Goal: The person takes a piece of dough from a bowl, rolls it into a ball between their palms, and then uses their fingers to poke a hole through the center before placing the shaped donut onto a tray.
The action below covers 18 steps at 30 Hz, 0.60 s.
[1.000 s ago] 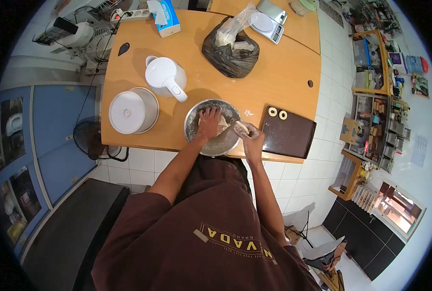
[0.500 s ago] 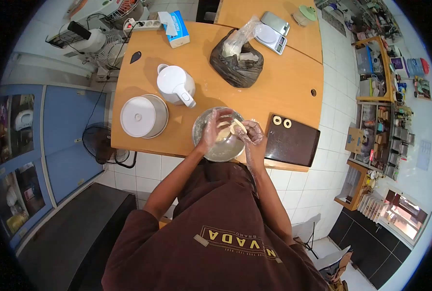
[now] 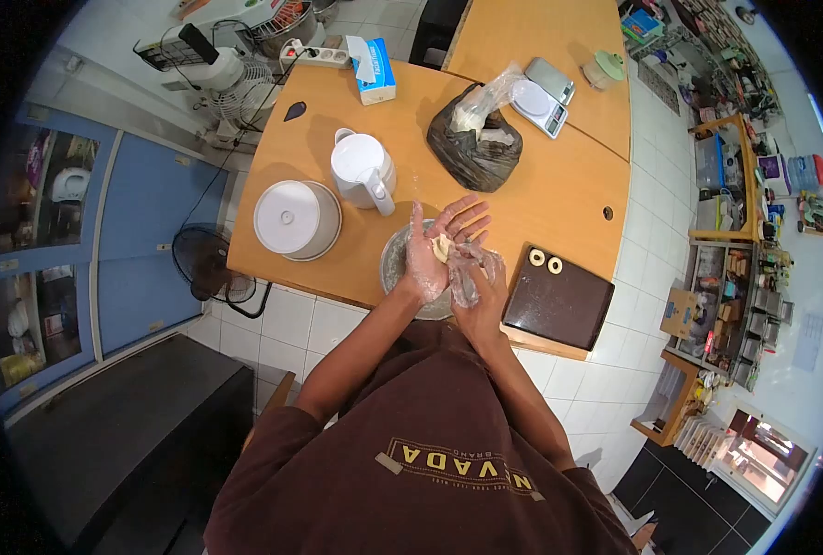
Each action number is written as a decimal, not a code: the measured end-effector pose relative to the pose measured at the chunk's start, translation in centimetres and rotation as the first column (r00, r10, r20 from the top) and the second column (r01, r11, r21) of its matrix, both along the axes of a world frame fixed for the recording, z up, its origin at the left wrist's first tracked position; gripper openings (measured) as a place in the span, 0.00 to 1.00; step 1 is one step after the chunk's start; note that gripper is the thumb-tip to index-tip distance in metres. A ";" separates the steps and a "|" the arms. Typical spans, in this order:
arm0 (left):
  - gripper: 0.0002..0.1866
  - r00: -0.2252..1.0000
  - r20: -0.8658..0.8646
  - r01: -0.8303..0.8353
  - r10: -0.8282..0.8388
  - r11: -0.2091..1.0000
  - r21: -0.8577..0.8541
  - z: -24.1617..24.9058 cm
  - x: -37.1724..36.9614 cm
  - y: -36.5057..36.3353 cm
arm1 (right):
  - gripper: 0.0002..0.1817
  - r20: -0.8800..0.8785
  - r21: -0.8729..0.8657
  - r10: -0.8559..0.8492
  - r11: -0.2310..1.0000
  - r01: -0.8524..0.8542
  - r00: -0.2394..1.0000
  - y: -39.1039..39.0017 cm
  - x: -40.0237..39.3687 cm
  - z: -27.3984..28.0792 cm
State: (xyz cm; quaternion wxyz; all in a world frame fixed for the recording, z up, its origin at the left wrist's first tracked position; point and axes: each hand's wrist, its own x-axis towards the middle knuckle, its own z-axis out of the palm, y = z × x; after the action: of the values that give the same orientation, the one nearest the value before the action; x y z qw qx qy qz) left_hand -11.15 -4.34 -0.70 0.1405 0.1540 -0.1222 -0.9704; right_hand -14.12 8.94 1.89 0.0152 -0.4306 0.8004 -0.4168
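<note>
My left hand point(image 3: 430, 254) is turned palm up over the metal bowl point(image 3: 393, 262), floury, its fingers stretched and spread. A small piece of pale dough point(image 3: 442, 247) lies on that palm. Clear plastic covers my right hand point(image 3: 479, 285), which is bent in against the dough from the right with its fingers curled together; the fingertips are partly hidden by the wrinkled plastic. Most of the bowl's inside is blocked from sight by both hands. On the dark baking tray point(image 3: 559, 301) to the right lie two dough rings point(image 3: 546, 263).
Left of the bowl stand a white lidded tub point(image 3: 291, 222) and a white jug point(image 3: 361, 166). Behind are a black plastic bag point(image 3: 476, 153), a digital scale point(image 3: 538, 106) and a tissue box point(image 3: 374, 79). The wooden table's front edge point(image 3: 337, 294) runs close to my body.
My left hand has opened flat with the palm up and the dough on it. My right hand has come in lower beside it. The whole view has shifted slightly.
</note>
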 end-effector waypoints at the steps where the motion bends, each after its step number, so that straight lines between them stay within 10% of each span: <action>1: 0.49 1.000 0.000 0.000 0.000 1.000 -0.006 0.1 0.0 0.1 | 0.26 -0.015 0.006 0.024 1.000 -0.023 1.000 0.3 0.1 0.1; 18: 0.46 0.966 -0.111 0.236 -0.231 0.971 0.027 1.9 -3.6 6.5 | 0.26 0.119 0.047 0.169 0.983 -0.176 0.978 7.5 -8.8 5.1</action>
State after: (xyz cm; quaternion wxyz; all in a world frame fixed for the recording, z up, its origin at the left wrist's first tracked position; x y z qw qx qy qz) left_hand -14.77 2.13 1.23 0.0285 0.0890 -0.1122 -0.9893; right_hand -22.94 16.42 7.03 0.1095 -0.4731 0.7695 -0.4147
